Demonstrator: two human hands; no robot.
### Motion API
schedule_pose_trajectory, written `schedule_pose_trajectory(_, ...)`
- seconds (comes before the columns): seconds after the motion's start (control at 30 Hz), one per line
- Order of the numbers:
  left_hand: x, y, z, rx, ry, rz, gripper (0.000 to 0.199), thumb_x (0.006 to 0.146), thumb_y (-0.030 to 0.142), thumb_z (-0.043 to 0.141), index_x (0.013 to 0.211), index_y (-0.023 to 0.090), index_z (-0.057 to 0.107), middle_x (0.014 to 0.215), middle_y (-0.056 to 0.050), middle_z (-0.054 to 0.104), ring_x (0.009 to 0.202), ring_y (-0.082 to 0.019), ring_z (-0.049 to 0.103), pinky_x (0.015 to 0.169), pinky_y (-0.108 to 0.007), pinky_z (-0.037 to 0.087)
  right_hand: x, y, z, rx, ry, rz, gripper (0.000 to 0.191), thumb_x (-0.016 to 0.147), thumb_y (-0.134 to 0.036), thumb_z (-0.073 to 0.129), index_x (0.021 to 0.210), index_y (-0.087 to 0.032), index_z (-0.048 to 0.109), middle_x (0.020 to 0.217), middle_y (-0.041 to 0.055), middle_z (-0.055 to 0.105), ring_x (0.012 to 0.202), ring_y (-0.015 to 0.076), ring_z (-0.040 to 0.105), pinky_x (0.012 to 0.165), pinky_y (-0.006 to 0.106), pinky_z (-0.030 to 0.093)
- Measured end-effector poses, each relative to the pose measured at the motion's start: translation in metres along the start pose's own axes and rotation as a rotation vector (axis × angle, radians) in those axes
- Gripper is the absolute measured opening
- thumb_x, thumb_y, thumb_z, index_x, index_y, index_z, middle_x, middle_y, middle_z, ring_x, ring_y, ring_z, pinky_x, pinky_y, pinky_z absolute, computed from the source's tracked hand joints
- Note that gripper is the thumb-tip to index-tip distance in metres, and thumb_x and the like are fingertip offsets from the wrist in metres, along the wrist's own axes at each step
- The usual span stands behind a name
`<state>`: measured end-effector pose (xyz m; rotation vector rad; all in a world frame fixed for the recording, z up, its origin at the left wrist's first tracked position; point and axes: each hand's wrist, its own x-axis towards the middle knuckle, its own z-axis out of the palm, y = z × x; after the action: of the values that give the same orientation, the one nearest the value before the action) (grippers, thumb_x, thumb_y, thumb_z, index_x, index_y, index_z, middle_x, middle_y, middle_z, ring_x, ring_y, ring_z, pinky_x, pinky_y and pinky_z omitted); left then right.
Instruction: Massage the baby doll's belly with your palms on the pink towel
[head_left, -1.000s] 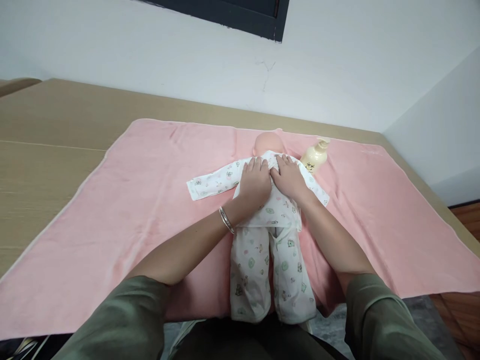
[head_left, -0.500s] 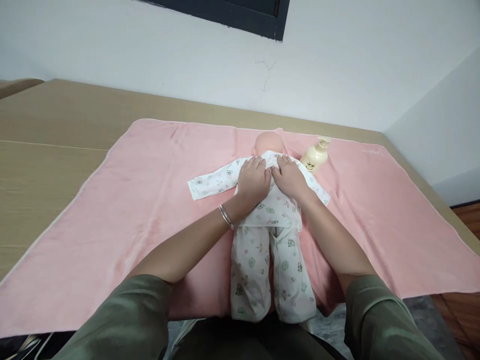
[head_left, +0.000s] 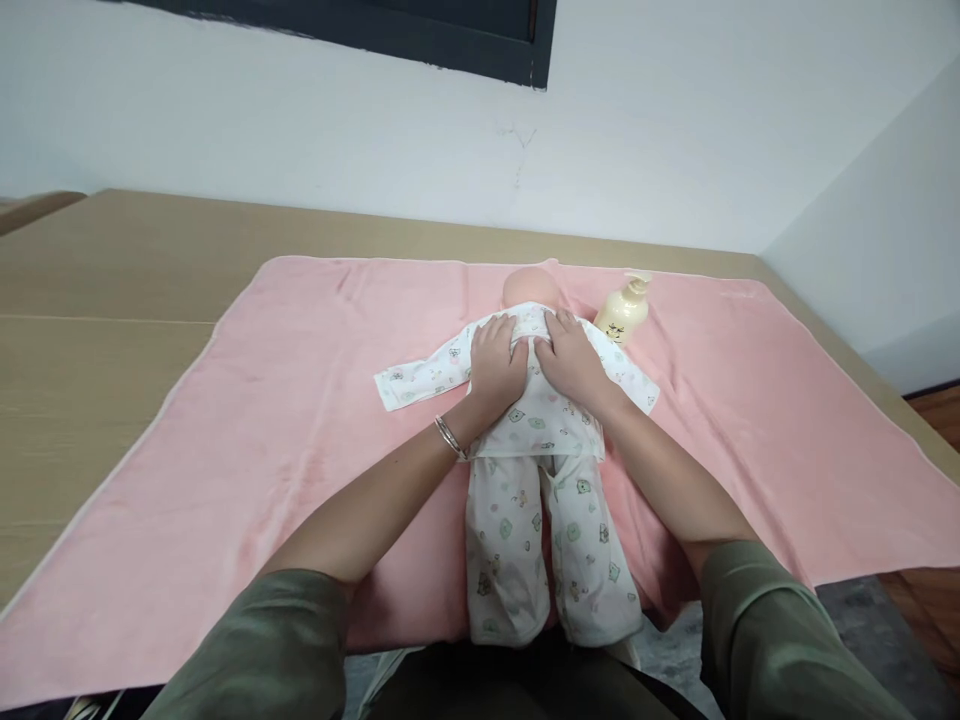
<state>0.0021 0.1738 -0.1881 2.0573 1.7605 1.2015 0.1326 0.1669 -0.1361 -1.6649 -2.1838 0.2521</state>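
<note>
A baby doll (head_left: 531,287) lies stretched out with its bald head away from me, its face not visible. It wears a white printed top (head_left: 551,425) and matching trousers (head_left: 510,560), and the sleeves spread to both sides. My left hand (head_left: 498,358), with a silver bangle at the wrist, rests flat on the left of the doll's upper body. Flat on the right of it is my right hand (head_left: 571,358). The thumbs point toward each other with a small gap, and the fingers lie extended on the cloth, holding nothing.
Beneath the doll a pink blanket (head_left: 315,380) covers much of the wooden table (head_left: 97,260). A cream pump bottle (head_left: 624,308) stands just beyond the doll's right sleeve. Behind the table rises a white wall (head_left: 375,140) with a dark frame (head_left: 480,50).
The camera view has shifted slightly. Both hands stay on the doll's upper body, with the thumbs slightly farther apart.
</note>
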Motion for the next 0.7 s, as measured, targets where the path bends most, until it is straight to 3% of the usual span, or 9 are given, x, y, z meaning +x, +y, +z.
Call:
schedule_pose_trajectory(0.2,-0.003,-0.006,0.002,-0.072,0.045,-0.031,0.044,0.093,0.026,0.031,0.128,0.014,0.057,0.139,-0.013,0.057,0.134,-0.024,0.048,0.119,-0.046,0.035,-0.003,-0.001,-0.009,0.023,0.182,-0.051,0.056,0.094,-0.021,0.029,0.147,-0.005,0.037,0.158,0.0152,0.031,0.151,0.0253,0.018,0.124,0.047,0.018)
schedule_pose_trajectory(0.37,-0.003,-0.008,0.003,-0.088,0.07,-0.02,0.044,0.091,0.023,0.031,0.126,0.015,0.057,0.136,-0.012,0.06,0.132,-0.024,0.05,0.118,-0.047,0.037,-0.003,-0.003,0.009,-0.018,0.048,-0.109,0.052,0.095,-0.021,0.031,0.141,-0.001,0.045,0.151,0.0202,0.041,0.146,0.029,0.03,0.122,0.049,0.023)
schedule_pose_trajectory(0.57,-0.002,-0.007,0.001,-0.073,0.05,-0.02,0.043,0.091,0.022,0.032,0.123,0.015,0.06,0.134,-0.012,0.061,0.13,-0.022,0.052,0.117,-0.044,0.039,-0.004,-0.002,0.008,0.025,0.143,-0.125,0.052,0.094,-0.018,0.031,0.142,-0.003,0.044,0.156,0.0184,0.035,0.149,0.0262,0.025,0.123,0.046,0.023)
schedule_pose_trajectory(0.7,-0.001,-0.007,0.002,-0.12,0.064,-0.026,0.041,0.089,0.023,0.035,0.118,0.015,0.063,0.132,-0.012,0.063,0.129,-0.024,0.053,0.116,-0.046,0.039,-0.003,-0.002,0.009,-0.007,0.054,-0.127,0.049,0.095,-0.018,0.033,0.138,-0.002,0.05,0.15,0.0204,0.043,0.145,0.0312,0.033,0.121,0.049,0.024)
